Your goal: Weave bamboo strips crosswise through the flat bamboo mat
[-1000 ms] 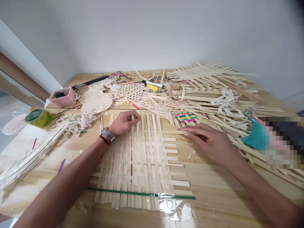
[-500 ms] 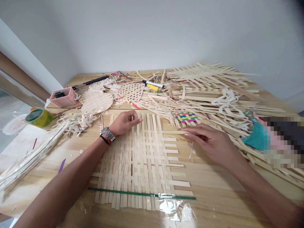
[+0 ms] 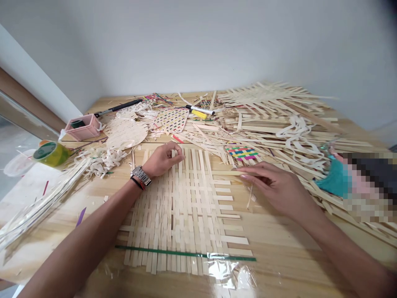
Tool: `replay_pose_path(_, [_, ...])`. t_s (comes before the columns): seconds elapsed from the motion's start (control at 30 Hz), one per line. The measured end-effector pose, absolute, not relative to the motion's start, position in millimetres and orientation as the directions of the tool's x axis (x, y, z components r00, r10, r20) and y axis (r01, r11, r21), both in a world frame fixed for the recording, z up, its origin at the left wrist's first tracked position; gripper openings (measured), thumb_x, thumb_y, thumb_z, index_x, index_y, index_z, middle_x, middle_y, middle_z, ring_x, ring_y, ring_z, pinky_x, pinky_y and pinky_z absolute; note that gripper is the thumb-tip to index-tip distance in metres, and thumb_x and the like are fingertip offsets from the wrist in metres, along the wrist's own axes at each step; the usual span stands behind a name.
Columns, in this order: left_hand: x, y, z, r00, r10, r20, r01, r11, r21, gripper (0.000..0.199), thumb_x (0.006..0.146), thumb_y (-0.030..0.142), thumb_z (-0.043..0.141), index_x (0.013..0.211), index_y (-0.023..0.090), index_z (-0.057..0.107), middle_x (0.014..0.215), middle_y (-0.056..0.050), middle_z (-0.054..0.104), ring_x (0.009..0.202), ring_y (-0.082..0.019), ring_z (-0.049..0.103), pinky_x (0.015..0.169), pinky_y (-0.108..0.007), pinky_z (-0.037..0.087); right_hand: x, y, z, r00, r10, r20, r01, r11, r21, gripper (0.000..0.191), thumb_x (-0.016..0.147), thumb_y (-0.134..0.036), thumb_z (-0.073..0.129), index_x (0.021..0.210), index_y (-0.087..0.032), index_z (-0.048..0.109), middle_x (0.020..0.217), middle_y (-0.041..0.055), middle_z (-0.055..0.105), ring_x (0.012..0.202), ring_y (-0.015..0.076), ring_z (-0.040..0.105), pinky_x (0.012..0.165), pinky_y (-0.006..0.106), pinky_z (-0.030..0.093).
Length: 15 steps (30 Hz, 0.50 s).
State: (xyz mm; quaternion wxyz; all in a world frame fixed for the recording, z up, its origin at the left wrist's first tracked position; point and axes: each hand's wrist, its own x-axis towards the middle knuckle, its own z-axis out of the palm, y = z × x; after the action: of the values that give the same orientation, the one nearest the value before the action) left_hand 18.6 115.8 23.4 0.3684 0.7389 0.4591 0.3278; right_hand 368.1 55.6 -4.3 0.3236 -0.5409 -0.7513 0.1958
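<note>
2 hands at a strip mat on the tabletop

Far left, a tape roll (image 3: 51, 154) and a pink box (image 3: 82, 127) sit beyond the left hand (image 3: 161, 160); its left fingers (image 3: 176, 154) curl narrowly over the top edge of the strip mat (image 3: 180, 211), which lies mid-tabletop (image 3: 279, 244), though any grip cannot be told; a green strip (image 3: 186, 254) crosses the mat's near end; the right hand (image 3: 279, 186) sits at the mat's right side, its right fingers (image 3: 248, 176) pinched narrowly on a strip (image 3: 225, 172); a coloured weave (image 3: 242, 153) lies just beyond.
</note>
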Motion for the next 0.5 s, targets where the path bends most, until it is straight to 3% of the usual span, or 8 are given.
replay_pose_path(0.2, [19.5, 115.7, 21.8, 0.364, 0.918, 0.157, 0.426, -0.315, 0.848, 0.036, 0.091, 0.044, 0.069, 0.072, 0.02, 0.05, 0.073, 0.002, 0.049, 0.065, -0.012, 0.042, 0.062, -0.028, 0.035, 368.3, 55.7, -5.3, -0.2, 0.939, 0.281, 0.677, 0.34, -0.652, 0.037, 0.099, -0.058, 0.061, 0.108, -0.03, 0.083, 0.106, 0.0071, 0.078, 0.081, 0.0232, 0.071, 0.069, 0.039, 0.052])
replay_pose_path(0.33, [19.2, 115.6, 22.4, 0.345, 0.929, 0.133, 0.458, -0.29, 0.84, 0.028, 0.089, 0.043, 0.071, 0.08, 0.019, 0.059, 0.074, 0.003, 0.052, 0.062, -0.012, 0.041, 0.061, -0.029, 0.033, 368.2, 55.6, -5.5, -0.201, 0.94, 0.276, 0.678, 0.337, -0.653, 0.036, 0.099, -0.058, 0.061, 0.109, -0.03, 0.082, 0.108, 0.007, 0.078, 0.084, 0.024, 0.071, 0.07, 0.04, 0.052])
replay_pose_path(0.5, [18.9, 116.5, 24.5, 0.363, 0.919, 0.156, 0.512, -0.336, 0.79, 0.021, 0.089, 0.037, 0.068, 0.079, 0.018, 0.064, 0.085, -0.002, 0.063, 0.071, -0.014, 0.05, 0.068, -0.03, 0.038, 368.3, 55.4, -4.0, -0.21, 0.937, 0.279, 0.68, 0.345, -0.647, 0.038, 0.1, -0.059, 0.061, 0.11, -0.03, 0.083, 0.106, 0.0066, 0.077, 0.078, 0.0221, 0.069, 0.067, 0.038, 0.051])
